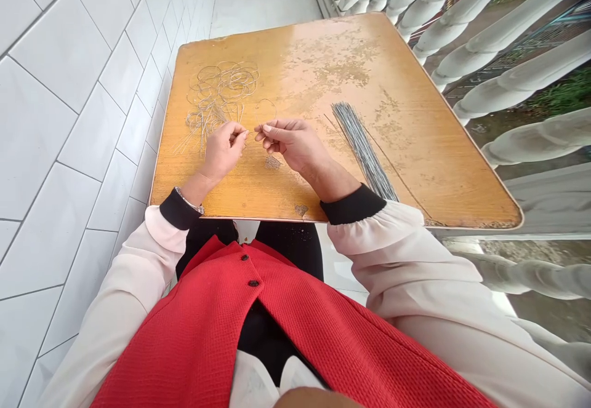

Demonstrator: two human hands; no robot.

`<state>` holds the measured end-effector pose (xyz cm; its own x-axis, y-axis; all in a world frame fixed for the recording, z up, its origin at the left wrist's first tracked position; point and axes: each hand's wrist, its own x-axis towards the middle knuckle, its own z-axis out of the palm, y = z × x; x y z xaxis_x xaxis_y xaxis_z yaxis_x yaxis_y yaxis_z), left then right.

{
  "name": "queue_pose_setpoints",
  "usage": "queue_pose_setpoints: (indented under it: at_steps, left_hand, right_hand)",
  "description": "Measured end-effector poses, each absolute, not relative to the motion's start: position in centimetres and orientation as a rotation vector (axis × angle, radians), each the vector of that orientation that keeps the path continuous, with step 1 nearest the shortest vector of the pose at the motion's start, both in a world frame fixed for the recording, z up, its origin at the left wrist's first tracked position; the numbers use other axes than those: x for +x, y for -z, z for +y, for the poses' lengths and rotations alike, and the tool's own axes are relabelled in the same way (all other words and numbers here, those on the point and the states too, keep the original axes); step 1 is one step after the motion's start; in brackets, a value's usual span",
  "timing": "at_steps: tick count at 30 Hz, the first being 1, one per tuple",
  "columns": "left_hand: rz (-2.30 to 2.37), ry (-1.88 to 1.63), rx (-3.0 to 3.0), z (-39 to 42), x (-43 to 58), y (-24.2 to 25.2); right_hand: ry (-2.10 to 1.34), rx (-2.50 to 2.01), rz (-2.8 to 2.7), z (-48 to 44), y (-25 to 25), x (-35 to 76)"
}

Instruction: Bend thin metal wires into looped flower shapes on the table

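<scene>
My left hand (pixel 226 149) and my right hand (pixel 290 140) face each other over the near left part of the table, fingertips a small gap apart. Both are closed in a pinch on a thin wire (pixel 266 100), whose faint round loop shows just above the right fingertips. The ends inside the fingers are hidden. Beyond my left hand lies a tangled pile of bent wire loops (pixel 226 82) with straight tails. To the right of my right hand rests a bundle of straight grey wires (pixel 362 146), its near end passing behind my right sleeve.
The wooden table (pixel 443 149) has a worn, peeling top. A white tiled wall (pixel 69 119) runs along the left, and a white balustrade (pixel 508 82) along the right. One single wire (pixel 392 165) lies slanted beside the bundle.
</scene>
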<state>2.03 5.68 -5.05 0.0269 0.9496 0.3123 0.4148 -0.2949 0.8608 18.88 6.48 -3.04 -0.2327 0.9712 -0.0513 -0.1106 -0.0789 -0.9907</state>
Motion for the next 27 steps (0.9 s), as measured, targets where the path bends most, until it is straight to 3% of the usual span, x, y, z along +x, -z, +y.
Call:
queue_pose_setpoints:
  at_steps: [17, 27]
  left_hand:
    - [1.270, -1.110, 1.464, 5.5, 1.5, 2.6]
    - [1.272, -1.162, 1.286, 5.6, 1.7, 2.9]
  right_hand:
    - [-1.297, -1.244, -1.654, 6.4, 3.5, 17.9]
    - [-1.471, -1.090, -1.453, 6.0, 3.5, 17.9]
